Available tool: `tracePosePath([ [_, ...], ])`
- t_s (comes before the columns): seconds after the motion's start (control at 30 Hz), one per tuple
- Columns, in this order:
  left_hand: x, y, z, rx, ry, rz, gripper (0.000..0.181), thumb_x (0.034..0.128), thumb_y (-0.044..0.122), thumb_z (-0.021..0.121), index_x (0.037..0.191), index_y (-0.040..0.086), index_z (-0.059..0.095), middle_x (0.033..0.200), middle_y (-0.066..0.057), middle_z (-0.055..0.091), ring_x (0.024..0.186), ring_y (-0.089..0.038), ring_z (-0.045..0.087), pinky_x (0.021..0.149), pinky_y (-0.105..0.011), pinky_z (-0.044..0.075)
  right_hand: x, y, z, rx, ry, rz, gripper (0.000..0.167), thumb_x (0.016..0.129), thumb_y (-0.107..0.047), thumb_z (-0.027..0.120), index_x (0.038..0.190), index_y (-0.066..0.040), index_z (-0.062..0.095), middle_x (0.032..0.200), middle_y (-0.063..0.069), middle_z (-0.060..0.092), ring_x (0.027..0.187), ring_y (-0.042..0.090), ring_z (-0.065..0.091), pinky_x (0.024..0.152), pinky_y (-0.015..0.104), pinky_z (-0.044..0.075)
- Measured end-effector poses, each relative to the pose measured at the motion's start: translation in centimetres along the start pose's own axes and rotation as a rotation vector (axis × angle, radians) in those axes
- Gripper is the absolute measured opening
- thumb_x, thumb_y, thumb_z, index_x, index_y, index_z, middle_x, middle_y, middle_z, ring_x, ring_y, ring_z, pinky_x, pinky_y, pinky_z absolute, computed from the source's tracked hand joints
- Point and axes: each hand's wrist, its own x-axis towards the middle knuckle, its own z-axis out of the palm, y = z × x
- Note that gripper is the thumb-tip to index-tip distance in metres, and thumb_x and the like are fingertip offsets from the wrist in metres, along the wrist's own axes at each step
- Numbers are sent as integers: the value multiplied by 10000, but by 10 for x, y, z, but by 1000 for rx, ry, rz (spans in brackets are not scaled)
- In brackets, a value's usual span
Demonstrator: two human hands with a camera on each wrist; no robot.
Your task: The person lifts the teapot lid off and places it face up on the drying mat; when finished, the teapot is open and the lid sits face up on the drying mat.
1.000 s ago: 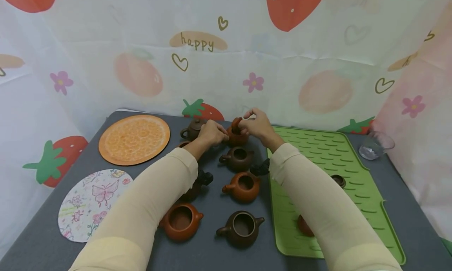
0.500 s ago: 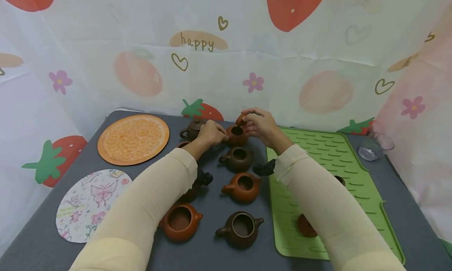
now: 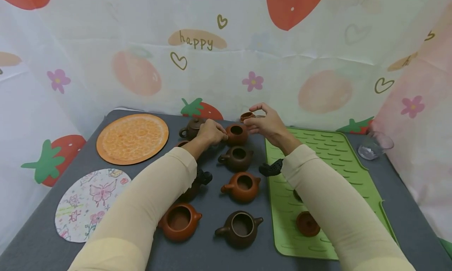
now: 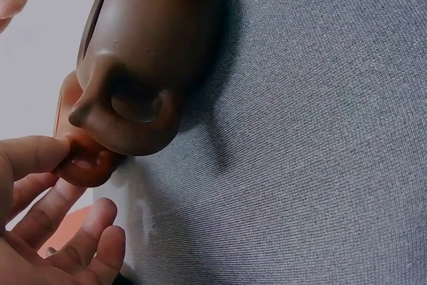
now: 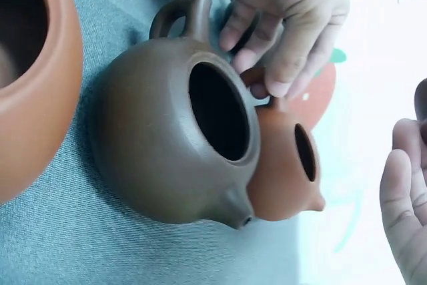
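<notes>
At the back of the table stands a small reddish-brown teapot, its top uncovered. My left hand pinches its handle between thumb and finger, as the left wrist view shows. Just beyond the pot, my right hand holds a reddish-brown teapot lid in its fingers, the hollow side showing. Only a dark sliver of that lid enters the right wrist view. A dark brown teapot, also lidless, stands nearer, beside the held one.
Several more teapots stand in two columns, including an orange one and a dark one. On the green mat lies a reddish lid. A glass and an orange round mat flank the sides.
My right hand has lifted the lid off the reddish-brown teapot, moved it up and back, and turned it over. The left hand has stayed on the handle.
</notes>
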Motion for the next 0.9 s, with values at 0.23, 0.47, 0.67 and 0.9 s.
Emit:
tracePosePath([
  [0.23, -1, 0, -1, -1, 2, 0, 69, 876, 182, 742, 901, 124, 770, 1036, -79, 636, 956, -280, 561, 739, -383, 506, -9, -12, -6, -26, -12, 5, 461, 892, 30, 657, 1323, -13, 497, 1237, 208, 536, 1075, 335, 576, 841, 381, 508],
  [0.47, -1, -1, 0, -32, 2, 4, 69, 877, 166, 739, 906, 109, 766, 1029, -86, 642, 898, -256, 587, 719, -372, 514, -20, -26, -13, -133, -4, 3, 479, 884, -2, 686, 1320, -65, 499, 1163, 188, 550, 1078, 349, 557, 821, 389, 504],
  [0.67, -3, 0, -1, -34, 0, 6, 63, 877, 164, 740, 900, 110, 763, 1013, -81, 644, 880, -249, 592, 709, -371, 513, -28, -33, -22, -236, 3, -1, 455, 877, -57, 717, 1288, -106, 529, 1081, 169, 586, 1002, 307, 568, 761, 370, 491],
  [0.9, -3, 0, -2, -28, -8, 1, 78, 880, 170, 737, 921, 111, 767, 1027, -81, 645, 889, -247, 591, 709, -366, 516, -39, -42, -31, -328, 24, -1, 433, 877, -81, 726, 1264, -141, 539, 1044, 152, 620, 954, 285, 591, 811, 417, 459],
])
